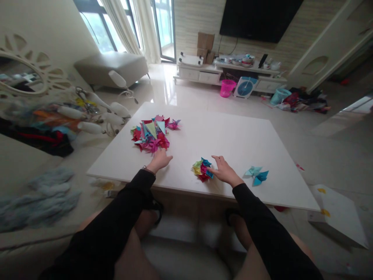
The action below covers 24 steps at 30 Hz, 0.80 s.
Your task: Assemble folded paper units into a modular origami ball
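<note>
A heap of folded paper cranes [150,132] in pink, red, blue and green lies on the left of the white table [233,136]. At the heap's near edge is my left hand [159,160], its thumb held out to the side and its fingertips by the pink cranes. A small cluster of paper cranes [202,169] in yellow, green, red and blue sits near the front edge. My right hand [225,171] is beside this cluster, fingers apart, with the lower fingertip at or just over it. Farther right lie a pale blue crane [253,171] and a darker blue crane [260,177].
White lamp arms with shades [112,112] stand close to the table's left edge. A white box [338,214] is on the floor at the right. Beyond the table are a pink basket [227,88], a blue fan [245,87] and a low TV cabinet [201,74].
</note>
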Tool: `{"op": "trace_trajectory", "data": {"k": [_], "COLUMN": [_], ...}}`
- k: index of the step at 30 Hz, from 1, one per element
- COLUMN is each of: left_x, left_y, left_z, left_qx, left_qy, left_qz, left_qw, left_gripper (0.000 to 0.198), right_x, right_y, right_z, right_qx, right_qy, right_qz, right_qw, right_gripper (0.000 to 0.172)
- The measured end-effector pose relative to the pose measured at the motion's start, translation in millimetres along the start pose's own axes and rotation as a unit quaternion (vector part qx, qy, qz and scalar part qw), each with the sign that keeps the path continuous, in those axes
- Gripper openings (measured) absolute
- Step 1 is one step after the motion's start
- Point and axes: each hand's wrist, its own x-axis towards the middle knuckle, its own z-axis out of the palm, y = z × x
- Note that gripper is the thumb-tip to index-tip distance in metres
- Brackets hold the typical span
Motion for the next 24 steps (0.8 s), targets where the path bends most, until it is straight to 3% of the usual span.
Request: {"op": "trace_trajectory", "data": {"k": [10,16,20,24], "left_x": [24,21,9,-2], "left_y": [-12,-13,-5,17], "left_z": [5.1,9.4,4.7,-2.5], "left_qx": [-0.004,-0.017,-0.016,0.017], "left_qy": [0.030,0.051,0.070,0.061], "left_qz": [0.004,0.012,0.023,0.021], "left_qw": [1.000,0.999,0.997,0.998], "left_gripper": [0.058,0.065,0.063,0.054], "right_x": [-8,-14,-17,-17], "right_y": [0,2,1,-2], "right_z": [-15,-24,-29,-33], "right_qx": [0.011,0.033,0.031,0.012], "right_qy": [0.029,0.037,0.039,0.046], "right_qz": [-0.010,-0.003,-0.001,0.000], "right_qw": [0.999,0.999,0.999,0.999], "right_gripper": [0.061,0.058,0.058,0.055]}}
